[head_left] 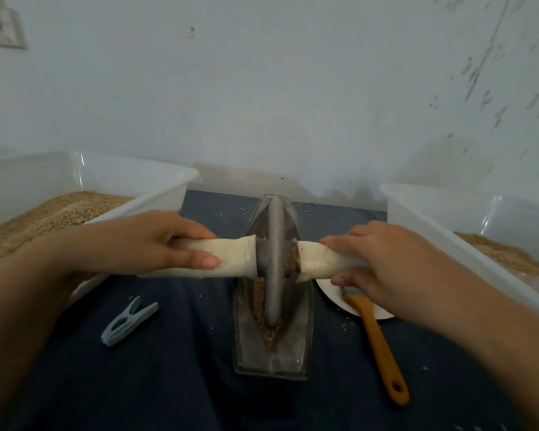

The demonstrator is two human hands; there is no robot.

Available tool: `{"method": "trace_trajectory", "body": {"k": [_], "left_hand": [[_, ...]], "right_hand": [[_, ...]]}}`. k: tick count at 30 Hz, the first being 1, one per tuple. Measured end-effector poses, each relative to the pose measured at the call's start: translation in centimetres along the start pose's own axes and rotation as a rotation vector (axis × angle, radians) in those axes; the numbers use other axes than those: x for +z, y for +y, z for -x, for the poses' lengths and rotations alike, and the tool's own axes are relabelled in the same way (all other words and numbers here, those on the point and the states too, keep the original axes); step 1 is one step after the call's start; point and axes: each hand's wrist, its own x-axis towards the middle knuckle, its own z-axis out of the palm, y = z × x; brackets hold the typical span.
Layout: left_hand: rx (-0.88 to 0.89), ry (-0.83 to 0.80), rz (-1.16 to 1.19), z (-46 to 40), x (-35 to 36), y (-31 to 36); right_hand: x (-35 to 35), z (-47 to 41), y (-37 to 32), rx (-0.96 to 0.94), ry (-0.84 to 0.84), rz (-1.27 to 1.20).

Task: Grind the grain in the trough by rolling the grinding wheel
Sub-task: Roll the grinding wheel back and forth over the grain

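1. Wheel (274, 259): grey metal disc, standing on edge in the groove of the trough (271, 346), roughly mid-length, rim down in the grain.
2. Trough: dull metal, boat-shaped, lying lengthwise away from the viewer on a dark blue cloth (168, 368), pointed end toward the wall (262, 88).
3. Grain (269, 334): brown, coarse, packed in the groove beside and in front of the wheel's near edge; a few loose bits scattered on the cloth around the trough.
4. Axle handles: pale cloth-wrapped rods sticking out either side of the wheel, left handle (231, 256) and right handle (321, 259), roughly level.
5. Left hand (156, 241): wrapped around the left handle, fingers over the top, thumb along the near side, tip close to the wheel.
6. Right hand (383, 262): wrapped around the right handle, fingers curled over it, thumb underneath.
7. Left tub (156, 181): clear plastic, holding a heap of brown grain, just beside the left forearm.
8. Right tub (448, 231): clear plastic, also holding brown grain, behind the right forearm.
9. Clothes peg (128, 320): pale blue-grey, lying on the cloth left of the trough, apart from it.
10. Brush (377, 340): orange handle, head end resting on a white plate (330, 292) right of the trough and partly hidden under the right hand; handle end on the cloth.
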Motion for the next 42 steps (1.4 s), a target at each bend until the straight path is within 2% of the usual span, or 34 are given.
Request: {"method": "trace_trajectory", "body": {"k": [2, 5, 8, 10, 12, 16, 19, 22, 25, 28, 30, 32, 38, 40, 42], "left_hand": [[-0.031, 0.029, -0.032, -0.4, 0.4, -0.2], [-0.077, 0.211, -0.234, -1.8, 1.8, -0.5], [-0.024, 0.429, -0.485, -3.0, 3.2, -0.7], [0.000, 0.463, -0.499, -3.1, 3.4, -0.7], [0.029, 0.413, -0.381, -2.6, 2.8, -0.7], [0.005, 0.126, -0.093, -0.7, 0.7, -0.1], [0.004, -0.013, -0.009, 0.1, -0.1, 0.0], [-0.047, 0.024, -0.053, -0.6, 0.4, -0.4], [-0.097, 0.219, -0.189, -2.0, 1.8, -0.9], [-0.012, 0.436, -0.386, -2.9, 3.2, -1.0], [0.028, 0.478, -0.442, -3.0, 3.4, -1.1], [0.043, 0.415, -0.327, -2.5, 2.7, -1.1], [0.034, -0.026, 0.020, 0.0, -0.1, -0.4], [0.018, -0.046, 0.035, -0.1, -0.1, -0.5], [-0.035, 0.041, -0.042, -0.8, 0.6, -0.7]], "right_hand": [[0.4, -0.1, -0.2, 0.030, 0.028, -0.018], [2.4, -1.0, -0.1, 0.101, 0.107, 0.008], [4.0, -1.8, 0.4, 0.172, 0.135, -0.012], [4.2, -1.8, 0.7, 0.184, 0.131, -0.038], [3.8, -1.4, 0.7, 0.148, 0.123, -0.015], [1.5, -0.4, 0.1, 0.028, 0.066, 0.023], [0.4, 0.0, -0.3, -0.009, 0.059, 0.027], [1.0, -0.2, -0.6, 0.021, 0.089, 0.035], [2.9, -1.4, -0.1, 0.088, 0.142, 0.057], [4.3, -2.3, 0.6, 0.157, 0.166, 0.022], [4.4, -2.1, 0.7, 0.166, 0.153, 0.013], [3.9, -1.5, 0.7, 0.122, 0.140, 0.019], [0.5, 0.0, -0.1, -0.039, 0.052, 0.061], [0.5, 0.0, -0.3, -0.043, 0.065, 0.073], [1.5, -0.4, -0.4, 0.011, 0.091, 0.050]]}}
